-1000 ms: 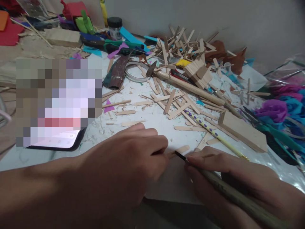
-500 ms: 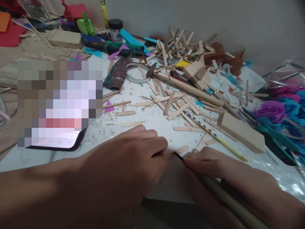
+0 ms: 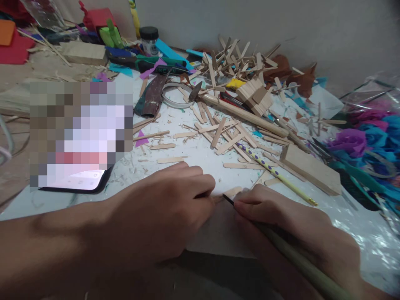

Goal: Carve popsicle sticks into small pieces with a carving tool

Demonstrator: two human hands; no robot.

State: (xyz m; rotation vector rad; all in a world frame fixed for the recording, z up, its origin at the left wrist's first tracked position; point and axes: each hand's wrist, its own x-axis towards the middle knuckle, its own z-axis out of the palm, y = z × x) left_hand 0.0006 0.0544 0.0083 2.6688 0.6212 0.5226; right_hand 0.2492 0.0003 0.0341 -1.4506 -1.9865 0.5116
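Note:
My left hand (image 3: 175, 200) is closed, knuckles up, and pinches one end of a wooden craft stick (image 3: 233, 191) against the white work surface. The stick's pale rounded end sticks out to the right of my fingers. My right hand (image 3: 281, 227) is wrapped round a carving knife (image 3: 300, 260) with a thick, round wooden handle. Its thin dark blade slants up to the left from my fingertips, and the tip meets the stick close to my left fingers. The exact contact point is small and partly shaded.
Craft sticks (image 3: 234, 133) lie scattered beyond my hands, with a dotted pencil (image 3: 275, 171) and wood block (image 3: 309, 168) to the right. A hammer (image 3: 243, 112), tape ring (image 3: 178, 95) and jar (image 3: 149, 41) stand further back. A phone (image 3: 78, 181) lies left, crumpled paper (image 3: 346, 141) right.
The view has shifted slightly, so most things sit a little further left. Both hands keep their grips, and the blade tip stays at the craft stick.

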